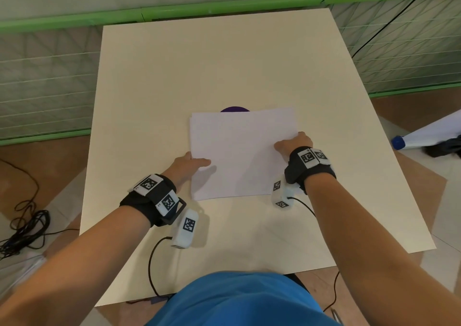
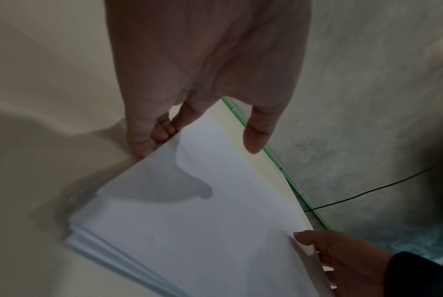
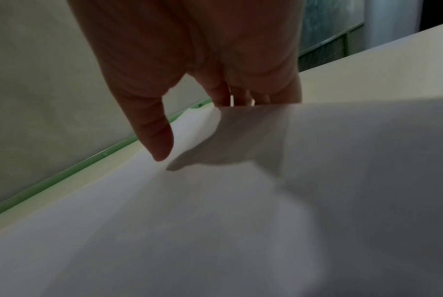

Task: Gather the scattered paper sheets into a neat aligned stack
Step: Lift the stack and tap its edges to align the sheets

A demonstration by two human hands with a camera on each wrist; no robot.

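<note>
A stack of white paper sheets [image 1: 242, 156] lies in the middle of the cream table [image 1: 224, 63]. Its sheets are slightly offset, with stepped edges showing at one corner [image 2: 88, 241]. My left hand [image 1: 197, 161] holds the stack's left edge: the fingers [image 2: 149, 140] curl under it and the thumb [image 2: 255, 136] sits above. My right hand [image 1: 291, 142] holds the right edge. There the fingers [image 3: 240, 96] go behind the lifted paper [image 3: 215, 221] and the thumb [image 3: 159, 144] reaches over the top.
A dark purple disc [image 1: 234, 108] peeks out from under the stack's far edge. A green rail with mesh [image 1: 199, 8] runs behind the table. Black cables [image 1: 25, 228] lie on the floor at left. A white roll with a blue cap [image 1: 424, 136] lies at right.
</note>
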